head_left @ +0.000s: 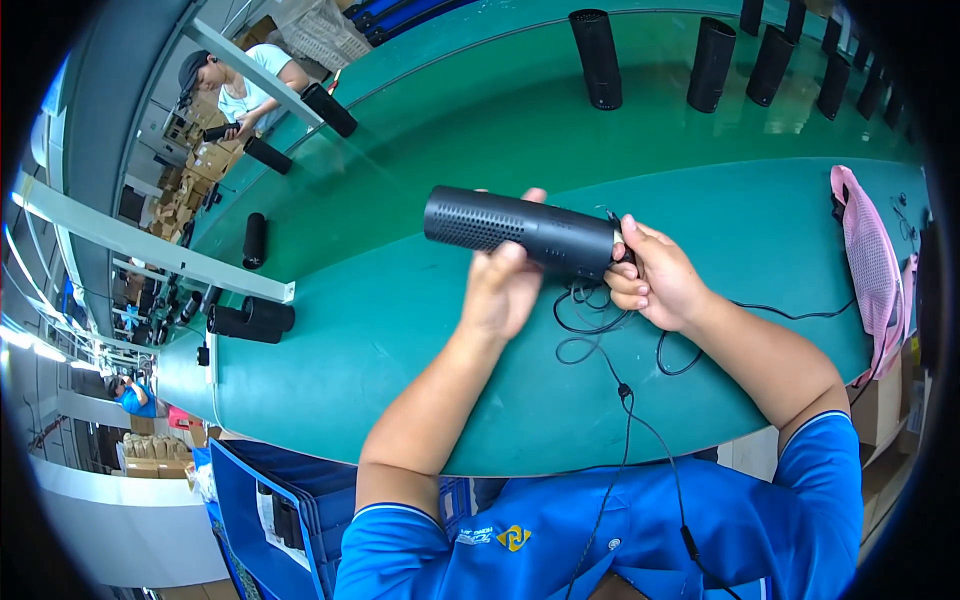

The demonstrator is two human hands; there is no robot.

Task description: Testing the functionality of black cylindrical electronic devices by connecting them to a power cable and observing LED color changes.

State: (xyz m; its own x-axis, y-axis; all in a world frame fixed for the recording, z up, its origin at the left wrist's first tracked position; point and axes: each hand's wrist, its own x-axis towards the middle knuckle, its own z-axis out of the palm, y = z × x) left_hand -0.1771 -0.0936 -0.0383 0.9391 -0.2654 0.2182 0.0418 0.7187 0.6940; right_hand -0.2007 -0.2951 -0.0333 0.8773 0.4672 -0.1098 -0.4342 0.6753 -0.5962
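Note:
A black cylinder (pixel 565 236) with a perforated grille on one half lies sideways in the air above the green table, tilted slightly down to the right. My left hand (pixel 503 290) wraps its middle from below, thumb on the near side and fingertips showing over the far side. At the cylinder's right end, the fingers of my right hand (pixel 660 275) are pinched together against the rim. What they grip is mostly hidden; a small pale bit shows there. Just below, a thin black cable (pixel 588 328) hangs in loops and runs down toward my chest.
Beyond the green table (pixel 330 390), several similar cylinders (pixel 597 60) stand on a green conveyor (pixel 450 110). More black cylinders (pixel 250 320) lie at the left by a metal frame. A pink mesh bag (pixel 868 265) is at the right edge. Another person (pixel 245 85) handles a cylinder across the line.

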